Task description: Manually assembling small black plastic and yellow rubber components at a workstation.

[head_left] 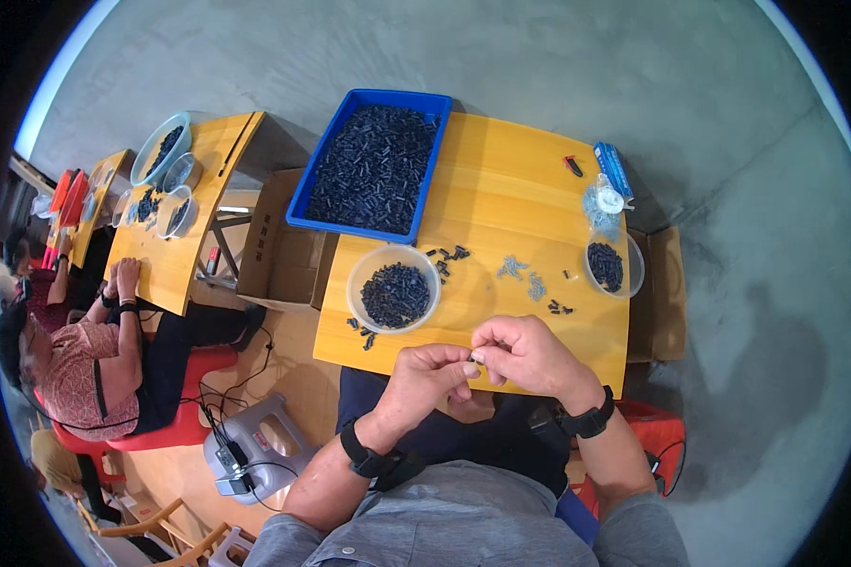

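Left hand [416, 386]: reaches up from lower edge, angled inward over the near table edge, thumb and index pressed together, black band [369, 459] on wrist. Right hand [531, 354]: comes in from the right, back of hand up, thumb and index also closed, tips meeting the left's; black band [590, 420] there too. Both pinch the same small dark part [474, 360], mostly hidden by fingertips; fine detail too small to tell. It's held just above the near edge of the yellow table [501, 180].

Around, left to right: co-worker [90, 373] in patterned top seated at a neighbouring table [170, 269], with a teal bowl [140, 172] at its far end. Grey plastic stool [255, 439] carrying adapters and cables, on floor. Open cardboard box [265, 246] between tables. Blue tray [357, 230] full of black cylindrical pieces, at table's far left. Clear round tub [353, 288], partly filled with the same, sits just beyond left hand, loose black pieces [359, 333] beside it. Silvery small parts [512, 267] in two loose clusters past the right hand. Farther right: red-and-black tool [573, 165], clear bag [596, 203], blue box [612, 168], second clear tub [637, 274] of black pieces at the right edge.
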Tool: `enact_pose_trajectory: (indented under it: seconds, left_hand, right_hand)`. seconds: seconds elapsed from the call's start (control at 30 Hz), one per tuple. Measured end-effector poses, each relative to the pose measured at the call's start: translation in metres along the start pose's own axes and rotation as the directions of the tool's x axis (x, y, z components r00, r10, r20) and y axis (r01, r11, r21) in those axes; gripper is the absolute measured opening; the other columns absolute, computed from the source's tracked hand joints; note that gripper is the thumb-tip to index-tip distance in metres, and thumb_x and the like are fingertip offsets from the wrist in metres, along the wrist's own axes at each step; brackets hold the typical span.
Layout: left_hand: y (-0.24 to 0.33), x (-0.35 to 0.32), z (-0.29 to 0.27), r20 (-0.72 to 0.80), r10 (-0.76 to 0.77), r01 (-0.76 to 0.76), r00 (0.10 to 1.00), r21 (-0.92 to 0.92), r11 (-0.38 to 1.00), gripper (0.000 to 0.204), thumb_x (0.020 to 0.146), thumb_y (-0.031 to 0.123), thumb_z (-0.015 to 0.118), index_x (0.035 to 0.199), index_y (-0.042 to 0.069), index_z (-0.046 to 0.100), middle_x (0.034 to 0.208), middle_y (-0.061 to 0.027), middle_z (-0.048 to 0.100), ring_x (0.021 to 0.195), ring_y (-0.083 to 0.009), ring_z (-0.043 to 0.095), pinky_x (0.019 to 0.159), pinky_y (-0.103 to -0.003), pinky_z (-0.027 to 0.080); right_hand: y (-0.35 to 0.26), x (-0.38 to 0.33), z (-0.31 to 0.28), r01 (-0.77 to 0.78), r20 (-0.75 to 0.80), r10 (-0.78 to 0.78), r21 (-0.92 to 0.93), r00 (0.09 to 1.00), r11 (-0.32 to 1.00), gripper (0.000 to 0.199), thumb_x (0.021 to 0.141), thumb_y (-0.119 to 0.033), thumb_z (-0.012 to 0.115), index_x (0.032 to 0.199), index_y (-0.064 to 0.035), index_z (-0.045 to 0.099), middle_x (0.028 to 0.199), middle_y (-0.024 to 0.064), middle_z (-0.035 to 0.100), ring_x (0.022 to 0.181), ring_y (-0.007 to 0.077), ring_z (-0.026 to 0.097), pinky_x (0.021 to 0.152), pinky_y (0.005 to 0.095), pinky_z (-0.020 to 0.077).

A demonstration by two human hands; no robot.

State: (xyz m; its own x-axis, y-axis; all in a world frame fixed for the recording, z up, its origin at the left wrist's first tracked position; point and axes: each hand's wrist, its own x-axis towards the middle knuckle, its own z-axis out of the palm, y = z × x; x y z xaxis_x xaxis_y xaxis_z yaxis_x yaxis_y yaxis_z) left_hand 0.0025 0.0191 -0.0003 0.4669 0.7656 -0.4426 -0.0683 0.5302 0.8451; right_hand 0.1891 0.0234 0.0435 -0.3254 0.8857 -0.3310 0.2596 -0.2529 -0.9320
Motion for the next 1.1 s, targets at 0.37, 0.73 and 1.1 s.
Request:
enact_pose_trajectory:
  seconds: [0.37,0.73,1.1]
  left_hand:
    - [0.0,-0.002,-0.001,0.016,0.041,-0.04,0.999,-0.02,0.999,0.016,0.089,0.01,0.062,0.098,-0.002,0.066,0.079,-0.0032,0.067,0.063,-0.0064,0.062,0.056,-0.019,0.05]
    - [-0.001,-0.001,0.001,0.015,0.055,-0.054,0.998,-0.043,0.998,0.015,0.087,0.008,0.063,0.097,-0.002,0.067,0.078,-0.0041,0.067,0.061,-0.0075,0.062,0.055,-0.02,0.05]
    - [0.001,0.004,-0.001,0.005,0.042,-0.042,0.999,-0.012,0.999,0.01,0.085,0.004,0.065,0.092,-0.002,0.068,0.077,-0.0053,0.066,0.06,-0.0087,0.061,0.055,-0.021,0.049]
  right_hand:
    - [0.008,-0.011,0.014,0.099,-0.105,-0.086,0.119,0.991,0.988,0.005,0.087,-0.002,0.055,0.085,0.0007,0.06,0.071,0.0009,0.06,0.059,0.0057,0.056,0.053,0.0219,0.0468]
    - [0.019,-0.013,0.013,0.267,-0.17,-0.258,0.036,0.951,0.963,0.004,0.086,0.0,0.057,0.086,-0.0007,0.061,0.069,0.003,0.059,0.056,0.0081,0.058,0.05,0.0229,0.0449]
    - [0.014,-0.008,0.007,0.347,-0.083,-0.372,-0.218,0.925,0.912,0.005,0.082,-0.001,0.056,0.086,-0.0005,0.06,0.073,0.0149,0.058,0.066,0.0301,0.058,0.058,0.0348,0.0461]
